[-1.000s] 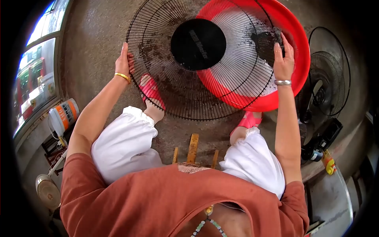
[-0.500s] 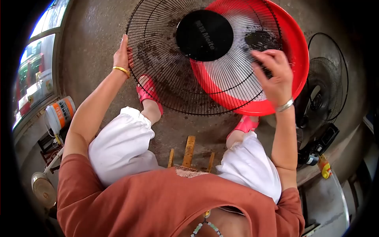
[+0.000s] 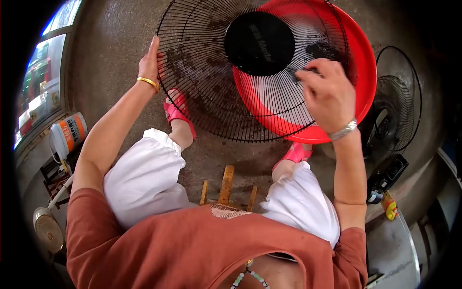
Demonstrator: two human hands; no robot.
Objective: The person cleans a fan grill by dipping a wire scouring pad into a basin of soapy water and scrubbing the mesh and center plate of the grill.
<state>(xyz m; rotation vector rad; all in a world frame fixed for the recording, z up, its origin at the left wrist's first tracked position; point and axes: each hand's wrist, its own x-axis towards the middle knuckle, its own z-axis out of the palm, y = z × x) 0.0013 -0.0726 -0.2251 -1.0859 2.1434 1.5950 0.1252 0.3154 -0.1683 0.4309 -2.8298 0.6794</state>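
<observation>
My left hand (image 3: 150, 62) is gripping the rim of the fan grille (image 3: 260, 43), which is partly overlapping the red basin (image 3: 364, 72). My right hand (image 3: 332, 96) is curling over the bars, apparently scrubbing; its contents are staying unclear. Further strokes are requiring a steady rim.

a round black wire fan guard (image 3: 260, 43), solid at its center, extends over a red basin (image 3: 363, 72).

Beyond the left grip (image 3: 151, 66), the fan guard (image 3: 202, 82) leaves the top edge, its lettering (image 3: 260, 44) blurred. The right grip (image 3: 332, 94) mostly hides the dark thing (image 3: 314, 71) it holds.
</observation>
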